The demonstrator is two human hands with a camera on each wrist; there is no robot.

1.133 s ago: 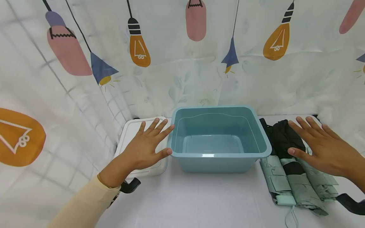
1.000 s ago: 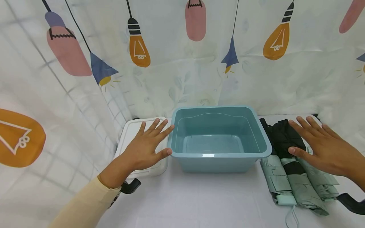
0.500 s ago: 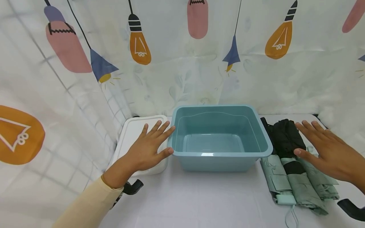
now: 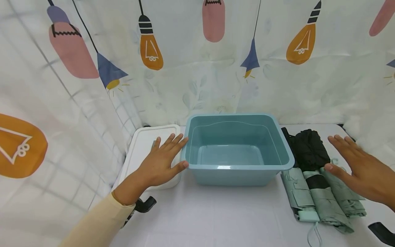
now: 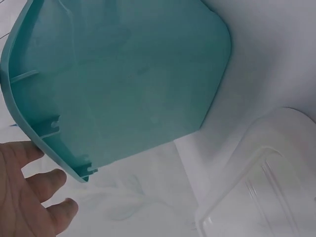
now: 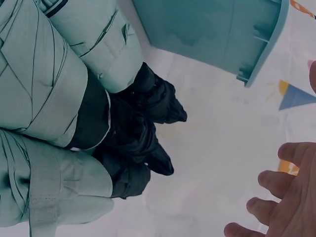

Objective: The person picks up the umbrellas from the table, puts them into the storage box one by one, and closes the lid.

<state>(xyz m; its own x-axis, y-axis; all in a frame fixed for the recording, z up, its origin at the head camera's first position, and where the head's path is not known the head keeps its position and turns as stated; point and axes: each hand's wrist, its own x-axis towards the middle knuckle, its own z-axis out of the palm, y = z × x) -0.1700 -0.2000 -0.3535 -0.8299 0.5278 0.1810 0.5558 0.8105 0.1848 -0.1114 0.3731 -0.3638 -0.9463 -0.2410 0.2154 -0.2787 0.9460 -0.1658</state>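
Note:
A blue-green plastic tub [image 4: 237,176] with nothing inside stands in the middle of the table. At its left rim is my left hand [image 4: 162,164], palm down with fingers spread; in the left wrist view one finger [image 5: 24,152] meets the rim, though I cannot tell if it presses. My right hand [image 4: 365,171] hovers, fingers extended and holding nothing, over the table at the right. Beside it lie several rolled bundles of pale green cloth [image 4: 328,204] with black cloth ends [image 4: 311,147]. The right wrist view shows the green rolls [image 6: 49,94] apart from the fingers.
A white plastic lid or flat box [image 4: 142,144] lies left of the tub, partly behind my left hand. A thin cord [image 4: 314,235] trails from one roll. A patterned curtain [image 4: 197,85] hangs behind and to the left. White cloth [image 4: 228,216] covers the table.
My right hand has moved right and slightly nearer, away from the black cloth. My left hand has shifted slightly down in view. Tub and rolls have stayed put.

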